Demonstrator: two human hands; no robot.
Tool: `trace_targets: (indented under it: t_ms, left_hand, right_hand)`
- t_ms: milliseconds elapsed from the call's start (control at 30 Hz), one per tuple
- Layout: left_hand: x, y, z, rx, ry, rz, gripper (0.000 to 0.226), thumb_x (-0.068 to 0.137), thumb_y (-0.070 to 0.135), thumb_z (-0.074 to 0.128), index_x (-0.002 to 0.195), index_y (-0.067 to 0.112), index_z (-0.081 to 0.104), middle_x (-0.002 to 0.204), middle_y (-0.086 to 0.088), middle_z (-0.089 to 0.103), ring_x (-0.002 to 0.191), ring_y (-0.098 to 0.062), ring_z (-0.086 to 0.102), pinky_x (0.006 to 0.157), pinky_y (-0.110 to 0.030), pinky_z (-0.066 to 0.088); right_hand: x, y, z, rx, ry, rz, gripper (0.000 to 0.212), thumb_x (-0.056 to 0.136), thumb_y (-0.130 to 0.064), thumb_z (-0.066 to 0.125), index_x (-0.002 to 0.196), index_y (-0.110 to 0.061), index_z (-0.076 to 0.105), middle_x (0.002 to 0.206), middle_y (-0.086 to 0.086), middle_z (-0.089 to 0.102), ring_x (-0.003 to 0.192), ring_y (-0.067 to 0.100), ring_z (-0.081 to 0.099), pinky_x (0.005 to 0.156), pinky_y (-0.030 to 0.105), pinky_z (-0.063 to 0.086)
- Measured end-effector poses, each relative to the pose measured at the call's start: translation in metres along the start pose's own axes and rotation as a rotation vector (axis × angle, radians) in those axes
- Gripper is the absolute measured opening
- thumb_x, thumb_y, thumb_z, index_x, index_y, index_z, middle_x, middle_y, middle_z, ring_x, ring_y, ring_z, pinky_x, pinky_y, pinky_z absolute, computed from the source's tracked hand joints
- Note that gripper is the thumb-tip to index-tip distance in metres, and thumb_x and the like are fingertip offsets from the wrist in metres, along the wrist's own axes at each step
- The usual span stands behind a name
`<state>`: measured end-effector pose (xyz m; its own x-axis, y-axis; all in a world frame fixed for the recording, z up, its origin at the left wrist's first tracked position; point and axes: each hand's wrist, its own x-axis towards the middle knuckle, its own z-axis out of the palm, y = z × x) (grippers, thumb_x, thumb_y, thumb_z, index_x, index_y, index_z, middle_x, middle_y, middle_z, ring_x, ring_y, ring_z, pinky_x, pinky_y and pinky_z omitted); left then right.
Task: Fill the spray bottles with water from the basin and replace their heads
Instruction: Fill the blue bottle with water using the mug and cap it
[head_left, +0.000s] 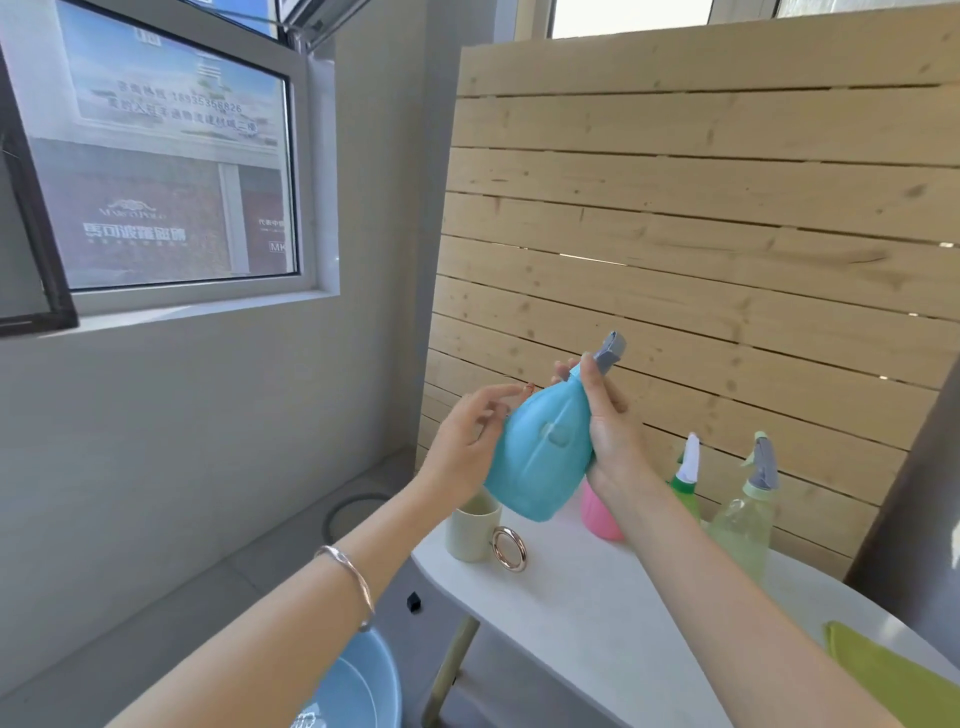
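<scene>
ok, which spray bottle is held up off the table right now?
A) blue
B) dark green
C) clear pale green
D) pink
A: the right hand grips the blue bottle by its neck, raised above the white table.

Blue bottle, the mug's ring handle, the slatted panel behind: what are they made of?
The blue bottle looks like opaque matte plastic, with a moulded seam. The ring handle is probably polished metal: rose-gold, bright reflections. The slatted panel is bare pale wood, showing knots and grain.
</scene>
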<state>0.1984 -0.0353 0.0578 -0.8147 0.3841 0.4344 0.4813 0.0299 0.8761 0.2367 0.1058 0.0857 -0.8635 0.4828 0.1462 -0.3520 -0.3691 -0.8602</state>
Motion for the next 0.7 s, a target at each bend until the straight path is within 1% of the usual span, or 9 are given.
trace_targets:
  t_ms: [67,133,200,300,367,467,567,633,700]
  left_hand:
    - [-0.003,0.005,0.003,0.108,-0.046,0.051,0.032,0.1,0.033,0.045,0.129,0.029,0.056,0.123,0.004,0.056,0.112,-0.009,0.053,0.101,-0.035,0.044]
    - [-0.008,0.01,0.004,0.28,-0.18,0.001,0.065,0.085,0.054,0.062,0.142,0.03,0.04,0.13,0.011,0.046,0.117,-0.006,0.048,0.1,-0.03,0.043]
    - [-0.013,0.007,0.007,0.461,-0.188,0.001,0.092,0.07,0.056,0.077,0.143,0.029,0.029,0.132,0.014,0.04,0.116,-0.006,0.046,0.094,-0.026,0.042]
    - [-0.015,-0.005,0.013,0.394,-0.076,-0.005,0.087,0.062,0.051,0.084,0.133,0.029,0.037,0.122,0.011,0.048,0.109,-0.009,0.051,0.09,-0.032,0.048]
    - [-0.015,-0.015,0.011,0.317,-0.116,-0.056,0.079,0.063,0.048,0.084,0.126,0.029,0.042,0.115,0.01,0.053,0.105,-0.01,0.054,0.087,-0.035,0.052]
    - [-0.018,-0.031,0.001,0.259,-0.188,-0.137,0.074,0.063,0.044,0.085,0.123,0.032,0.043,0.111,0.011,0.058,0.1,-0.009,0.059,0.082,-0.032,0.055]
    - [-0.025,-0.05,-0.01,0.296,-0.193,-0.179,0.075,0.063,0.044,0.086,0.123,0.035,0.041,0.109,0.012,0.059,0.099,-0.009,0.06,0.08,-0.033,0.056]
    - [-0.031,-0.06,-0.015,0.318,-0.212,-0.202,0.077,0.062,0.044,0.086,0.124,0.037,0.04,0.111,0.014,0.058,0.099,-0.01,0.06,0.079,-0.03,0.055]
    - [-0.037,-0.066,-0.015,0.314,-0.248,-0.231,0.082,0.06,0.047,0.087,0.126,0.038,0.038,0.112,0.015,0.057,0.1,-0.009,0.06,0.079,-0.03,0.055]
  right_hand:
    - [-0.002,0.002,0.002,-0.009,0.065,-0.009,0.022,0.082,-0.039,0.07,0.081,-0.017,0.068,0.094,-0.004,0.071,0.085,0.02,0.061,0.088,0.041,0.052]
    - [-0.002,0.001,0.003,0.007,0.047,0.014,0.022,0.08,-0.04,0.071,0.082,-0.017,0.068,0.093,-0.004,0.071,0.087,0.021,0.061,0.088,0.04,0.052]
    - [-0.005,0.001,0.004,0.016,-0.028,0.044,0.026,0.077,-0.042,0.071,0.083,-0.017,0.068,0.101,-0.001,0.07,0.091,0.021,0.061,0.089,0.039,0.052]
    - [-0.011,0.0,0.007,-0.027,-0.116,0.058,0.02,0.086,-0.038,0.062,0.087,-0.018,0.065,0.105,-0.001,0.071,0.091,0.013,0.063,0.078,0.028,0.055]
    - [-0.009,-0.011,0.006,-0.029,-0.102,0.001,0.018,0.091,-0.037,0.056,0.088,-0.02,0.063,0.1,-0.005,0.07,0.094,0.009,0.063,0.078,0.028,0.053]
    - [0.0,-0.044,-0.009,-0.008,-0.012,-0.171,0.015,0.094,-0.035,0.053,0.09,-0.023,0.061,0.099,-0.006,0.068,0.097,0.006,0.065,0.088,0.025,0.046]
    - [0.008,-0.067,-0.033,-0.079,0.025,-0.289,0.015,0.093,-0.032,0.056,0.09,-0.018,0.061,0.099,-0.001,0.067,0.089,0.01,0.068,0.085,0.024,0.05]
    - [0.012,-0.066,-0.052,-0.301,0.057,-0.364,0.018,0.091,-0.033,0.059,0.096,-0.015,0.061,0.097,-0.001,0.068,0.081,0.011,0.069,0.081,0.024,0.052]
    - [0.014,-0.051,-0.072,-0.688,0.07,-0.392,0.025,0.087,-0.034,0.066,0.102,-0.016,0.059,0.094,-0.002,0.068,0.072,0.008,0.067,0.074,0.019,0.048]
